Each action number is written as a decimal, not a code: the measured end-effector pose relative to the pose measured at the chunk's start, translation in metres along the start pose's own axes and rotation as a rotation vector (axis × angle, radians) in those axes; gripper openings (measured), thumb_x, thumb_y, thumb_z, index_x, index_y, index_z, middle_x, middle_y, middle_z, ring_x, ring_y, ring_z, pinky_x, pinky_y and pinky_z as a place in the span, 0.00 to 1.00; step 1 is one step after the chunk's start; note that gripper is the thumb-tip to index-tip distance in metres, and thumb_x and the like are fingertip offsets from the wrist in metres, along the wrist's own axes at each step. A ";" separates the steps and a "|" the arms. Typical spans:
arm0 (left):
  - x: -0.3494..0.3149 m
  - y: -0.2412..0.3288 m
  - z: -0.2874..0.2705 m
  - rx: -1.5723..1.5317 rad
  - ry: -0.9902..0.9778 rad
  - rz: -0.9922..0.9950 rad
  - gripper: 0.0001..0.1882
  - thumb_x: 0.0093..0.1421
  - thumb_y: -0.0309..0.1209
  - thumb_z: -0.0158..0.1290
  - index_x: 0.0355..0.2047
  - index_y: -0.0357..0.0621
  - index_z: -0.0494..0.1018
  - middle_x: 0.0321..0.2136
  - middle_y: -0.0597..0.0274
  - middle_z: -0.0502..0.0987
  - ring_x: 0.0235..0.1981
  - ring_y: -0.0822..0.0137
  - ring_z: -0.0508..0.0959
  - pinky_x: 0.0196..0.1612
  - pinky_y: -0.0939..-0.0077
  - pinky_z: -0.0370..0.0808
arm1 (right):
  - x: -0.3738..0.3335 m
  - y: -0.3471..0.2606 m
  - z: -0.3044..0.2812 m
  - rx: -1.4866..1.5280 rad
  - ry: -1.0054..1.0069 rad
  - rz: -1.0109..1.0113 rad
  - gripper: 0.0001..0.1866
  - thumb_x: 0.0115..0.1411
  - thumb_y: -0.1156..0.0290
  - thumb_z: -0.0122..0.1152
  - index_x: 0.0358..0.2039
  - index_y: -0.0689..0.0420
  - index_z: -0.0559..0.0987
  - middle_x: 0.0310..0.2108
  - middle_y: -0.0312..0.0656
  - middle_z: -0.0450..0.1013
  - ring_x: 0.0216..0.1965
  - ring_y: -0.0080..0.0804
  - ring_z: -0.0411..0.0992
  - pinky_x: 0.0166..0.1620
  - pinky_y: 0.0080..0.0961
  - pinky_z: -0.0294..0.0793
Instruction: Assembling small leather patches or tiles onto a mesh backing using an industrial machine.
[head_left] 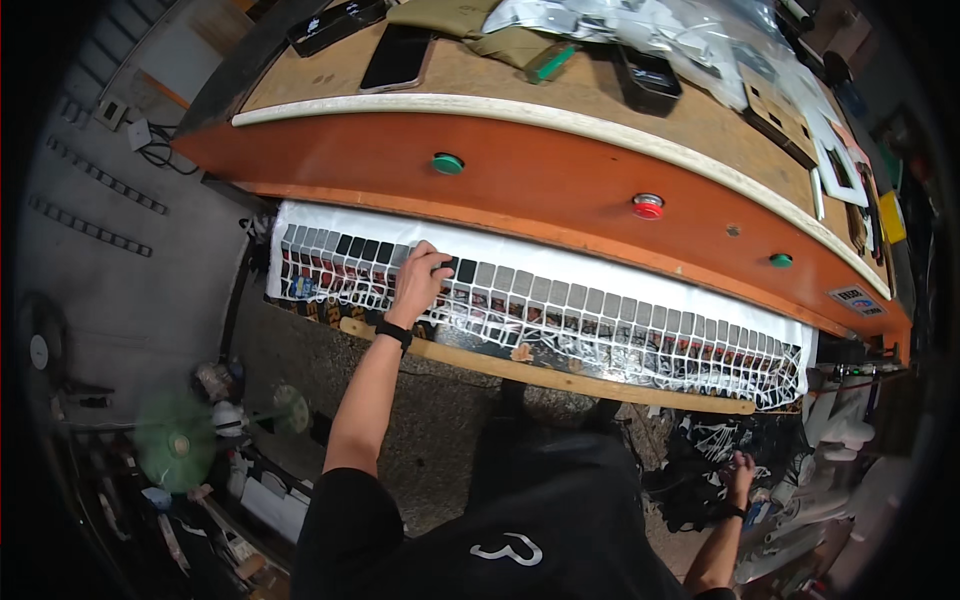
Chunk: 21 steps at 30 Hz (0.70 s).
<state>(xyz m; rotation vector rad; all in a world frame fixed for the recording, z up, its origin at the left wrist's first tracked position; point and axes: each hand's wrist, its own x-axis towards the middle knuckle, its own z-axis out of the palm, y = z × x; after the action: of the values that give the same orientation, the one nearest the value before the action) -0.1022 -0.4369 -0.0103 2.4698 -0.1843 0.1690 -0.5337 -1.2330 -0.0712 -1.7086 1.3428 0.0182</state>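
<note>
Head view. Our left hand (420,280) rests, fingers curled, on the upper edge of the white sheet (620,275) that hangs below the orange panel (560,185). The fingertips press on a grey tile in the top row of the grid (560,315); we cannot tell whether they pinch it or only touch it. Our right hand (740,470) hangs low at our side, on or just beside dark printed cloth (700,450); we cannot tell how far it is open or whether it holds the cloth.

Progress, as a judgement: the grey tile row runs almost the full width of the sheet, with a few dark cells near the left hand, so the row looks largely filled and the work stands near its left end.

Labels and signs: a small pale rectangular plate (857,300) sits at the right end of the orange panel. Two green buttons (447,163) and one red button (648,206) stand on the panel. Clear plastic bags (660,30) lie on the surface (560,85) above, near a flat dark phone (397,57).
</note>
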 end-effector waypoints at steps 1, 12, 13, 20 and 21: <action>-0.002 -0.007 -0.002 -0.023 -0.026 0.020 0.12 0.60 0.26 0.69 0.43 0.37 0.84 0.38 0.54 0.77 0.39 0.48 0.80 0.42 0.53 0.76 | -0.026 -0.006 0.029 0.143 -0.102 0.000 0.32 0.68 0.60 0.69 0.66 0.67 0.72 0.55 0.45 0.78 0.48 0.37 0.76 0.52 0.32 0.77; 0.008 -0.040 0.004 -0.228 -0.040 -0.037 0.05 0.61 0.21 0.66 0.34 0.32 0.81 0.35 0.54 0.80 0.32 0.50 0.82 0.37 0.58 0.76 | -0.263 0.187 0.102 -0.123 -0.301 0.240 0.25 0.67 0.63 0.70 0.60 0.63 0.80 0.51 0.46 0.82 0.44 0.35 0.80 0.46 0.37 0.79; 0.019 -0.030 0.011 -0.240 -0.057 0.004 0.05 0.61 0.21 0.66 0.34 0.32 0.81 0.35 0.54 0.80 0.32 0.50 0.82 0.37 0.58 0.76 | -0.273 0.208 0.107 -0.096 -0.265 0.235 0.24 0.68 0.63 0.69 0.59 0.63 0.80 0.50 0.46 0.82 0.44 0.35 0.80 0.46 0.37 0.79; 0.026 -0.033 0.010 -0.058 -0.102 0.137 0.05 0.64 0.22 0.62 0.32 0.37 0.77 0.36 0.51 0.77 0.39 0.41 0.80 0.42 0.48 0.74 | -0.329 0.295 0.190 -0.013 -0.163 0.212 0.15 0.69 0.67 0.66 0.50 0.63 0.83 0.46 0.43 0.82 0.43 0.32 0.79 0.46 0.34 0.78; 0.032 -0.027 0.021 -0.061 -0.135 0.191 0.05 0.64 0.22 0.62 0.32 0.37 0.77 0.36 0.51 0.77 0.39 0.41 0.80 0.42 0.48 0.74 | -0.354 0.314 0.209 0.025 -0.123 0.232 0.14 0.69 0.67 0.66 0.49 0.63 0.83 0.45 0.43 0.82 0.43 0.32 0.78 0.47 0.34 0.78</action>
<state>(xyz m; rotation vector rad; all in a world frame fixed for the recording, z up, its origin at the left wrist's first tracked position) -0.0643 -0.4319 -0.0371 2.4012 -0.4777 0.0759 -0.8125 -0.8192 -0.2065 -1.4984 1.4347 0.2340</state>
